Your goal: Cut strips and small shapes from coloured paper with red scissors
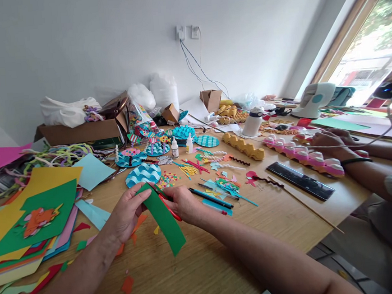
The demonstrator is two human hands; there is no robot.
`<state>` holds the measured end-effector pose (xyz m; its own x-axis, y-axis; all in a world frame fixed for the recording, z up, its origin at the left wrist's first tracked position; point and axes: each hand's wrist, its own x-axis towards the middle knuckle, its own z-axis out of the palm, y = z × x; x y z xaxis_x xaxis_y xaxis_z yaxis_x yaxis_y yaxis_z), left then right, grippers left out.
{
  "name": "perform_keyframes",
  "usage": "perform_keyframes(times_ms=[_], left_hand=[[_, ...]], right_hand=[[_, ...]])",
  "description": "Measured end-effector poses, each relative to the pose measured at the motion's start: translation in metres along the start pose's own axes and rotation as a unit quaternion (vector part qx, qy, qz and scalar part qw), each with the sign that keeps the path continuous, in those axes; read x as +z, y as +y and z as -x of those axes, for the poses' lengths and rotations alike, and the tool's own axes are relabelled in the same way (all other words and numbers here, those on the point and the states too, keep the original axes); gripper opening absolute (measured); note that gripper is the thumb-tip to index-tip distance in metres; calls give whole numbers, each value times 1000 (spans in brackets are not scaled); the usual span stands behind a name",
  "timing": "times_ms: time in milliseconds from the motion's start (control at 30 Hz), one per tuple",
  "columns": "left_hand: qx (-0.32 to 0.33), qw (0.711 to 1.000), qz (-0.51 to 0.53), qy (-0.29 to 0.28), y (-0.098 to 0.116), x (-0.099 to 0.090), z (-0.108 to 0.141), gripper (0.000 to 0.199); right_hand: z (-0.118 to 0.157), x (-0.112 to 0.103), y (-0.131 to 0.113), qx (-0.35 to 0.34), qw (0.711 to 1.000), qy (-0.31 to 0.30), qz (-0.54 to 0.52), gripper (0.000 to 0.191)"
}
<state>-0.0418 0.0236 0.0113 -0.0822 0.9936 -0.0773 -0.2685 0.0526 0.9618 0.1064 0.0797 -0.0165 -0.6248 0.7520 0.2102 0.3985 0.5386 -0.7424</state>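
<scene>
From here I see a pale wooden table (206,273) set against a plain white wall (106,41), sockets (180,32) at twelve o'clock with thin cables hanging down, and a wood-framed window (371,47) letting in daylight at two. At six o'clock, above the near part of the tabletop, the left hand (128,211) pinches a green paper strip (168,230) between thumb and fingers, while the right hand (186,204) is curled around red-handled scissors (173,212) right against it. Coloured paper (60,194) is heaped at nine, a cardboard box (79,132) sits at ten, glue bottles (175,148) stand upright at twelve, and a black phone (300,180) lies flat at three, near another person's hands (331,145).
</scene>
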Motion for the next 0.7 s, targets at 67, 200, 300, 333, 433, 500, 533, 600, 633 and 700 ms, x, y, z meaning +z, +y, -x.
perform_keyframes(times_ms=[67, 200, 300, 333, 433, 500, 533, 600, 633, 700], left_hand=[[-6, 1000, 11, -22, 0, -2, -1, 26], [-18, 999, 37, -32, -1, -6, -6, 24], [-26, 998, 48, -18, -2, -9, -9, 18], [-30, 998, 47, -20, -3, -10, -10, 17], [-55, 997, 36, -41, -5, -11, -10, 14], [-79, 995, 25, -57, -7, -11, -9, 15], [-90, 993, 19, -69, -8, -10, -9, 17], [-107, 990, 7, -96, -9, -10, -8, 25], [-112, 988, 3, -107, -9, -10, -8, 28], [-113, 986, -2, -120, -9, -10, -8, 29]], right_hand=[[-1, 0, 0, 8, 1000, -10, -9, 32], [-3, 1, 0, 53, 989, -48, -128, 33], [-4, 0, 2, 96, 957, -50, -270, 39], [-5, -1, 2, 106, 946, -48, -304, 40], [-6, -6, 2, 104, 920, -49, -374, 41], [-6, -9, 1, 84, 910, -32, -405, 40], [-6, -11, 1, 72, 906, -19, -416, 40], [-7, -13, 0, 53, 900, 5, -433, 39], [-7, -14, 0, 46, 897, 13, -440, 36], [-8, -15, 1, 40, 892, 22, -449, 30]])
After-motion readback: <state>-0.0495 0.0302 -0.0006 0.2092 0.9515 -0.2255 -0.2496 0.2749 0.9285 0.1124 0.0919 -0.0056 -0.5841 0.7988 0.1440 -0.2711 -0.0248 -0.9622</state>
